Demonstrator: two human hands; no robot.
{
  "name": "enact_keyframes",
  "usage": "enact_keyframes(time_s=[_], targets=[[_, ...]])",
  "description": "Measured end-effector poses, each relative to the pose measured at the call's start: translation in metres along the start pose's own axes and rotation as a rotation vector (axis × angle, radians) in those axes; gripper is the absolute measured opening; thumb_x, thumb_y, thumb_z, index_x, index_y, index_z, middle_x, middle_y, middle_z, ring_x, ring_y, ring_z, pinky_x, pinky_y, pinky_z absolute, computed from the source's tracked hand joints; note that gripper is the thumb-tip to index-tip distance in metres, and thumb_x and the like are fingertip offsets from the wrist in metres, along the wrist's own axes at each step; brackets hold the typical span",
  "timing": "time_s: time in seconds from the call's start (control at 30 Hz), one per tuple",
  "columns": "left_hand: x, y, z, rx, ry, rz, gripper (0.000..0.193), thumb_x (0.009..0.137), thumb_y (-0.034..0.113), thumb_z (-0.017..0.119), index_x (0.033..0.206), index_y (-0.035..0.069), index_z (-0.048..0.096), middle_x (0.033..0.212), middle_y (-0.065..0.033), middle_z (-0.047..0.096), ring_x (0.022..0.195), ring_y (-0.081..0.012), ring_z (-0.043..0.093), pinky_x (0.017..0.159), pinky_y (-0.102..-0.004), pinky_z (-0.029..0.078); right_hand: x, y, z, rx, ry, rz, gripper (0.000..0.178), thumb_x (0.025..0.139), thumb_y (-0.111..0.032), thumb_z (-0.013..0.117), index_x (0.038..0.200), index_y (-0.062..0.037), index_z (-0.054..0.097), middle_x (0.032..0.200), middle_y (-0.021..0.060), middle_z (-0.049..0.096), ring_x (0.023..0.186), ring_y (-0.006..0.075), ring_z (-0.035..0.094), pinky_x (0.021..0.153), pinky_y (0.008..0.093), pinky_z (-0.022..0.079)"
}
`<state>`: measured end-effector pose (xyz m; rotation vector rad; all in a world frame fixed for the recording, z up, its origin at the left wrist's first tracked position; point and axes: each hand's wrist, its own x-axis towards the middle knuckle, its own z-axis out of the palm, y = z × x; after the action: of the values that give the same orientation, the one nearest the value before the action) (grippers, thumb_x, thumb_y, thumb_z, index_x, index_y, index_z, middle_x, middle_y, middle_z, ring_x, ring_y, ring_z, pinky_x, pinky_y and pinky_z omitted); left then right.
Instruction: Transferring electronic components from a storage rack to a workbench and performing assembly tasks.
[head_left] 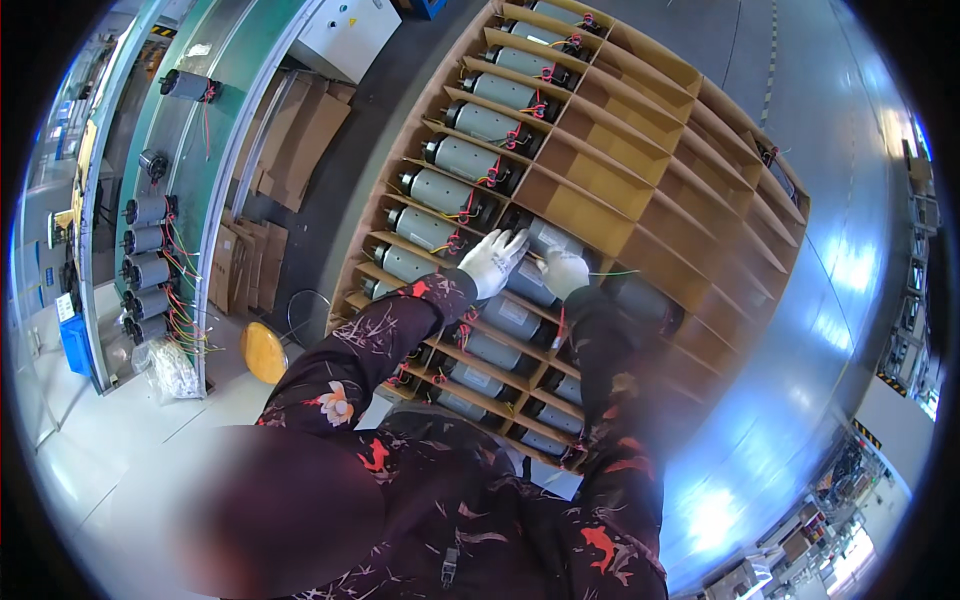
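Both my hands wear white gloves and are over a cardboard box with dividers. My left hand has its fingers stretched out across the near-left side of a grey cylindrical electric motor. My right hand is closed, its curled fingertips against that motor's near side; whatever they pinch is hidden. A thin yellow-green wire sticks out to the right beside my right hand. More grey motors with red and yellow leads lie in slots below my hands. Another column of motors runs along the box's left side.
Bare cardboard slots fill the box's upper right. One motor lies right of my right arm. At left, a green conveyor carries several motors. A round wooden stool and flattened cardboard stand between conveyor and box.
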<state>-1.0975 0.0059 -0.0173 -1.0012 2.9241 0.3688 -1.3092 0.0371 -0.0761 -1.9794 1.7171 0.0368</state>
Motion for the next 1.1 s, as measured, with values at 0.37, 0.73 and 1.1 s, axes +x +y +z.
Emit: enact_keyframes(time_s=[0.37, 0.73, 1.1], targets=[[0.006, -0.009, 0.009, 0.011, -0.078, 0.036, 0.04, 0.083, 0.026, 0.061, 0.12, 0.008, 0.062, 0.137, -0.0137, 0.046, 0.112, -0.0323, 0.052, 0.095, -0.0429, 0.044, 0.023, 0.001, -0.02, 0.034, -0.285, 0.514, 0.048, 0.075, -0.045, 0.073, 0.1, -0.0046, 0.072, 0.117, 0.0144, 0.067, 0.113, 0.0304, 0.062, 0.096, 0.0384, 0.049], [0.034, -0.036, 0.0, 0.429, -0.331, 0.292, 0.026, 0.091, 0.022, 0.05, 0.103, 0.014, 0.071, 0.139, -0.0002, 0.049, 0.107, -0.0225, 0.053, 0.086, -0.0389, 0.041, -0.001, -0.072, -0.012, -0.025, -0.213, 0.207, 0.035, 0.08, -0.03, 0.062, 0.105, -0.0054, 0.066, 0.105, 0.0115, 0.067, 0.103, 0.0278, 0.064, 0.092, 0.039, 0.047], [-0.025, -0.001, -0.026, 0.248, -0.056, -0.116, 0.058, 0.075, 0.015, 0.062, 0.13, -0.001, 0.052, 0.14, -0.0161, 0.047, 0.128, -0.0322, 0.047, 0.108, -0.0429, 0.036, -0.055, -0.094, -0.016, 0.179, 0.299, 0.016, 0.031, 0.076, -0.023, 0.066, 0.104, -0.0082, 0.066, 0.109, 0.016, 0.066, 0.107, 0.0351, 0.06, 0.097, 0.042, 0.046]])
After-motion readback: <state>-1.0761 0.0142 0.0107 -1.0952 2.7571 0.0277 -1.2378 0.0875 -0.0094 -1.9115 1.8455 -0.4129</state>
